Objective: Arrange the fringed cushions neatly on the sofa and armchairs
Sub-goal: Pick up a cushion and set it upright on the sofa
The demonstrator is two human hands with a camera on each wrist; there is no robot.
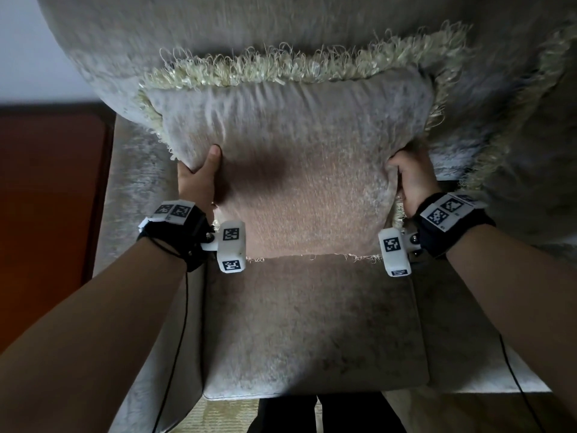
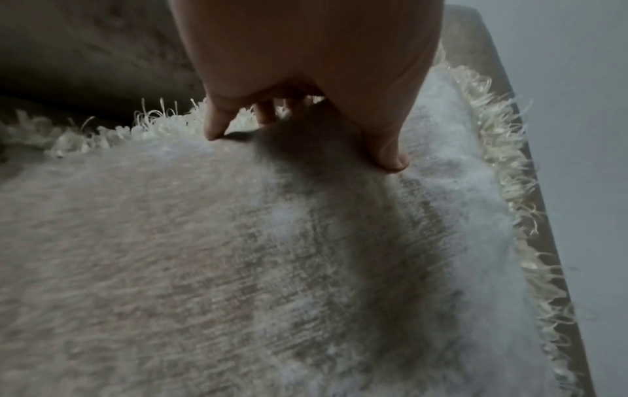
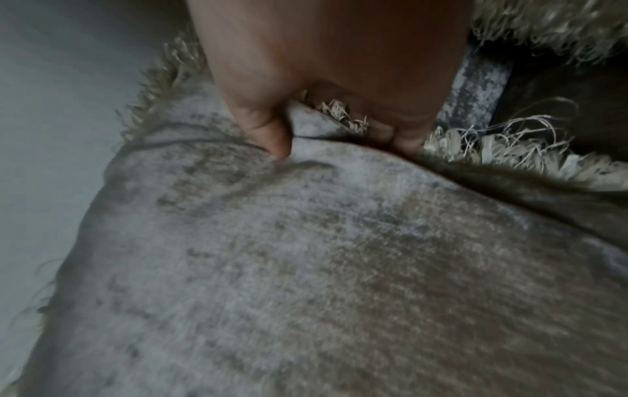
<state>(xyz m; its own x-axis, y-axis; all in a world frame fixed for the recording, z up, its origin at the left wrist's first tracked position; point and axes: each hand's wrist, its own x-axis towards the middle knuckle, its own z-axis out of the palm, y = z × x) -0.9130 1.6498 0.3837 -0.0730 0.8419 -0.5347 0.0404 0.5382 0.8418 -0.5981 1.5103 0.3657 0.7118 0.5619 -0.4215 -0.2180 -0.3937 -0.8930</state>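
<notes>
both hands, left hand (image 1: 199, 179) and right hand (image 1: 412, 179), pinch the soft, light cushion (image 1: 296, 170) by its side edges against the armchair (image 1: 312, 323) back.

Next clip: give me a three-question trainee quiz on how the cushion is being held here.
1. True or false: both hands grip the same fringed cushion.
2. Which digit of the left hand presses on the cushion's front face? A) thumb B) little finger
3. Fill in: a second fringed cushion shows at the ___ edge of the head view.

Key: 1 true, the right hand holds the opposite side. 2 A. 3 right.
</notes>
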